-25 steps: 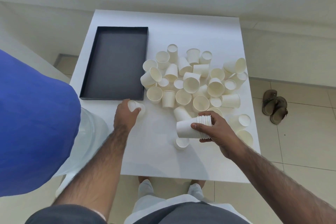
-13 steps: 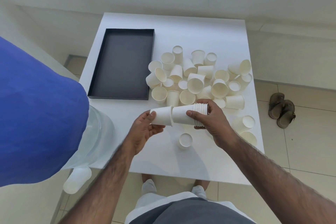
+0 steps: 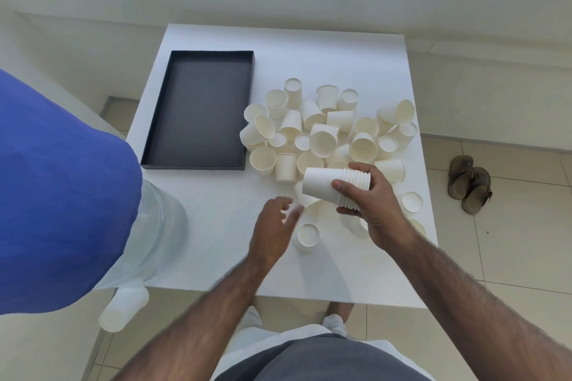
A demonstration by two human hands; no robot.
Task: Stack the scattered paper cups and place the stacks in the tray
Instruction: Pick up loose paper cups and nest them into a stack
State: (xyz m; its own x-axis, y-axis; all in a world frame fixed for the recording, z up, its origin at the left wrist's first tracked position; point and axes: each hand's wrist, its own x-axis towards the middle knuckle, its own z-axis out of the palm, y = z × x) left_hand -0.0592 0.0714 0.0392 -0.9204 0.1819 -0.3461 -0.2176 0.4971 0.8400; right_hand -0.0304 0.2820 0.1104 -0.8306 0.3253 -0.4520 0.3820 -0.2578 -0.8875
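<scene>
My right hand [image 3: 373, 207] grips a stack of white paper cups [image 3: 322, 184] held sideways, its closed bottom pointing left. My left hand [image 3: 274, 230] hovers just left of the stack, empty, with fingers spread and blurred by motion. A pile of several loose paper cups [image 3: 323, 133] lies scattered on the white table [image 3: 216, 226], beyond and to the right of my hands. One single cup [image 3: 307, 236] stands alone near my left hand. The black tray [image 3: 201, 108] lies empty on the table's left side.
A blue-capped clear water bottle [image 3: 154, 226] leans at the table's left edge, with a white cup [image 3: 123, 308] below it. A pair of brown sandals [image 3: 469, 184] sits on the tiled floor to the right. A wall ledge runs behind the table.
My left hand picked up a cup, slid it onto the stack in my right hand, then let go and drew back empty. The stack rose slightly.
</scene>
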